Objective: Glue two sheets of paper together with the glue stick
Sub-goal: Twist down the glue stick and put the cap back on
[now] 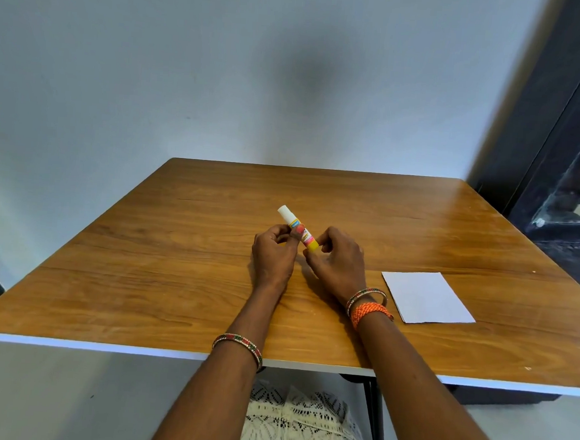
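A glue stick [295, 225] with a white cap and yellow base is held tilted above the middle of the wooden table [175, 263]. My left hand [272, 256] pinches its middle with thumb and fingers. My right hand [339, 261] holds its yellow lower end between fingertips. The cap is on and points away to the upper left. White paper [427, 298] lies flat on the table to the right of my right wrist, apart from both hands; I cannot tell whether it is one sheet or two stacked.
The table's white front edge [101, 345] runs across just below my forearms. A pale wall stands behind the table. A dark door frame and dark objects [565, 191] sit at the far right. A black table leg [376, 418] is under the front edge.
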